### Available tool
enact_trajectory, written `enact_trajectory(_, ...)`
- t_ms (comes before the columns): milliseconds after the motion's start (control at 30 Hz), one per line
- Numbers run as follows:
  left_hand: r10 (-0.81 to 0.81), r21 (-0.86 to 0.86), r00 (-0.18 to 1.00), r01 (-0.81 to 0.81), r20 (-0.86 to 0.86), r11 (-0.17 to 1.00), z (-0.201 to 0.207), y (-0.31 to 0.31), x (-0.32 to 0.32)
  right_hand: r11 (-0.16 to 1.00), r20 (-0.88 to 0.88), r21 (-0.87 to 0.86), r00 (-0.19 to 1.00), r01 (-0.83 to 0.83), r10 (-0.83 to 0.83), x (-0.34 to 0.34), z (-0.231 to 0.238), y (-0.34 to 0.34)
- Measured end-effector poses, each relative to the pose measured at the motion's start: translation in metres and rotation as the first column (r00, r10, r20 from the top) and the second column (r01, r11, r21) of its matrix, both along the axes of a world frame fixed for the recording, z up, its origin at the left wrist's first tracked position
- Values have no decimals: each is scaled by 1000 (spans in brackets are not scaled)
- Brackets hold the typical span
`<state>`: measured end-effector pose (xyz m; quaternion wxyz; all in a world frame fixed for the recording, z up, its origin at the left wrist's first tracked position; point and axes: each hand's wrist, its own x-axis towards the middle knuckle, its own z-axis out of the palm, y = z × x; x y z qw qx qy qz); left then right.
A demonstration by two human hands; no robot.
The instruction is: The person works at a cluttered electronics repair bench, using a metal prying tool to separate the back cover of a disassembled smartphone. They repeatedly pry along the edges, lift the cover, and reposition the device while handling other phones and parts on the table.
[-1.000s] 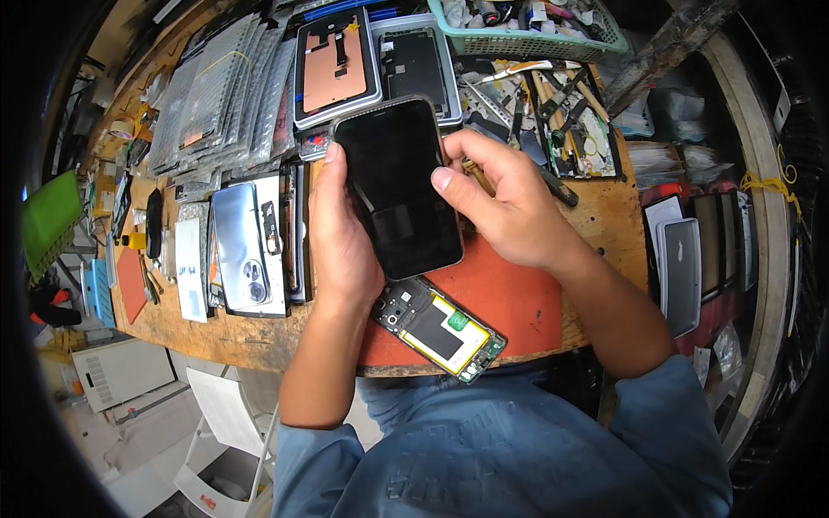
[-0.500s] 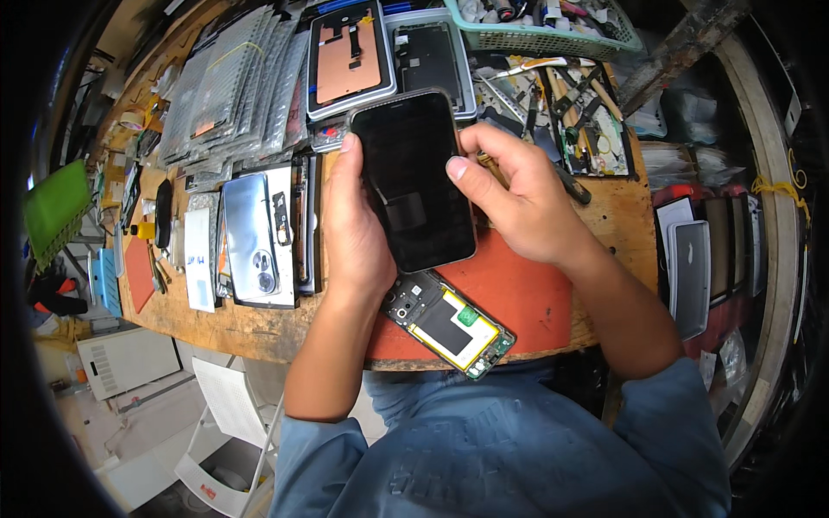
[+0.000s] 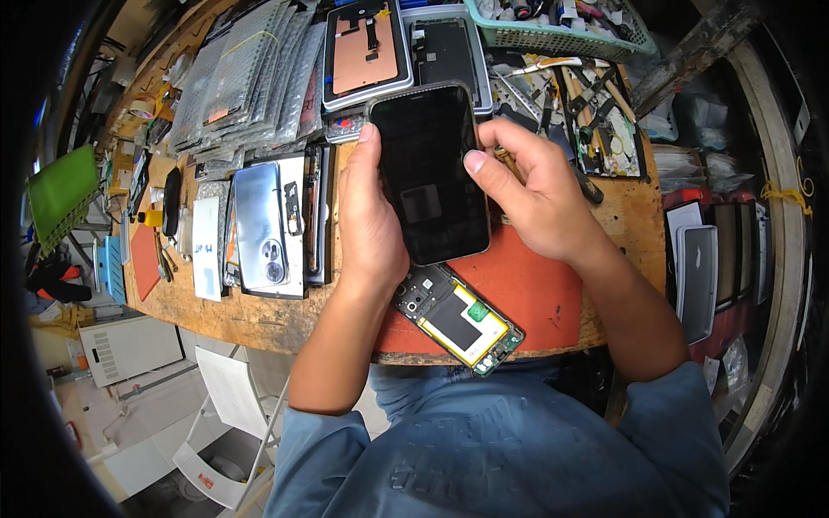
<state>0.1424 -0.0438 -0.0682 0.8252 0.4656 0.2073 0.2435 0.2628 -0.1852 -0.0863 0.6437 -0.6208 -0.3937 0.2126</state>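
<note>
A smartphone (image 3: 432, 186) with a dark screen is held upright over the bench, its screen facing me. My left hand (image 3: 371, 203) wraps its left side, thumb along the edge. At the upper right edge my right hand (image 3: 535, 186) grips it with thumb and bent index finger; the other fingers are partly hidden. Below the phone, an opened phone (image 3: 462, 319) shows its battery and green circuit board. It lies slanted on an orange-red mat (image 3: 540, 293), its top end hidden by the held phone. A brass-coloured handle (image 3: 509, 161) shows behind my right fingers.
A blue-silver phone (image 3: 261, 229) lies to the left, below stacked bubble-wrapped packs (image 3: 233, 82). Behind are an open tray with a copper-coloured panel (image 3: 367, 65), a green basket (image 3: 561, 36) and a tool tray (image 3: 626, 160). A white folding chair (image 3: 229, 388) stands lower left.
The whole view has shifted a little, so everything sits slightly farther right in the picture. Both hands keep their hold on the smartphone, nearly unmoved over the bench.
</note>
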Motion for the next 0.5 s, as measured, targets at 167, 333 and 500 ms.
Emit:
enact_trajectory(167,19,17,999,-19,-32,1000,-1,1,3,999,-11,-36,1000,-5,5,2,7,-2)
enact_trajectory(333,10,-34,1000,-10,-17,999,-1,0,2,998,-8,-57,1000,-25,24,1,7,-4)
enact_trajectory(500,-26,-46,999,28,46,999,-1,0,-1,994,-29,-100,999,-42,39,0,12,-7)
